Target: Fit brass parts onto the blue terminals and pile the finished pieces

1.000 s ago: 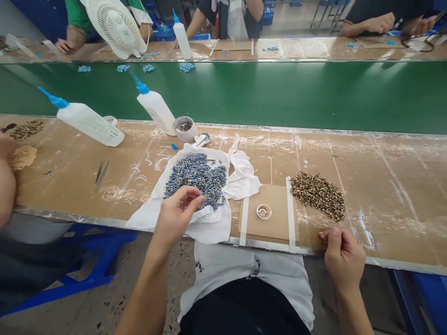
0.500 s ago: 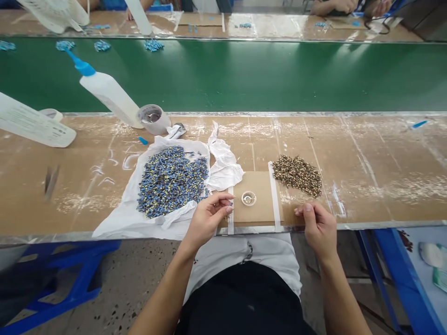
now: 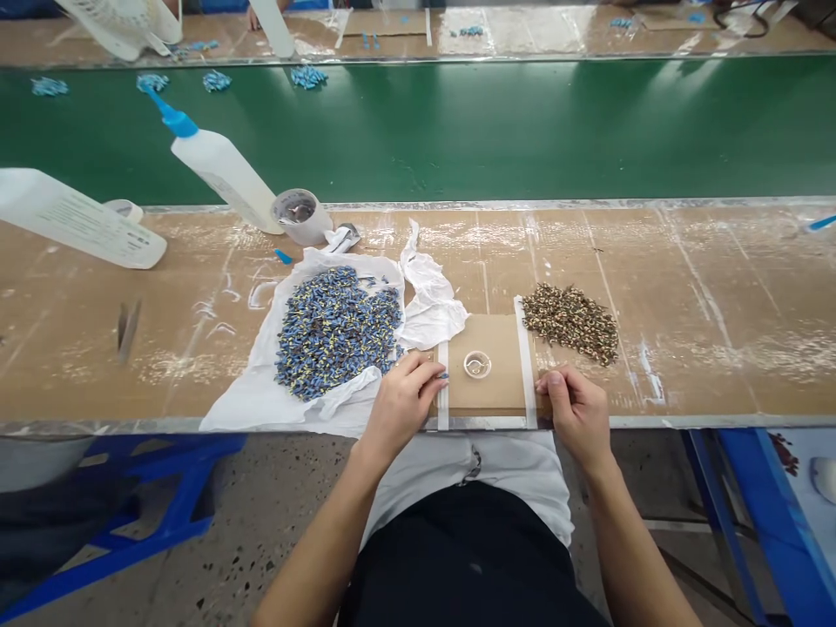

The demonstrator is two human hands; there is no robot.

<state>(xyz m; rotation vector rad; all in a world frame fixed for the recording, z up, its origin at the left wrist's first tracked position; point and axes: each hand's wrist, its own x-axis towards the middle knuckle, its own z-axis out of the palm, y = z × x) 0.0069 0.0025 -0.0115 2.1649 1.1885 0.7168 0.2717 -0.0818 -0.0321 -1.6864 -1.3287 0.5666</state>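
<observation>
My left hand (image 3: 410,392) pinches a small blue piece (image 3: 444,375) at the left edge of a cardboard pad (image 3: 487,335). My right hand (image 3: 576,405) is closed, thumb against fingers, just right of the pad; what it holds, if anything, is too small to make out. Between the hands a small clear round dish (image 3: 476,365) sits on the pad. Left of it, a heap of small blue and yellow pieces (image 3: 333,331) lies on a white cloth (image 3: 245,392). Beyond my right hand is a pile of small brass-coloured parts (image 3: 569,322).
Two white bottles (image 3: 225,178) lean at the left, near a roll of tape (image 3: 302,216). Tweezers (image 3: 128,331) lie at far left. Crumpled white paper (image 3: 431,300) is behind the pad. A green belt (image 3: 489,131) runs beyond, carrying small blue heaps (image 3: 306,77).
The view has shifted, so the table appears farther right. My right hand has come left, closer to the pad's edge. My left hand now shows a blue piece at its fingertips.
</observation>
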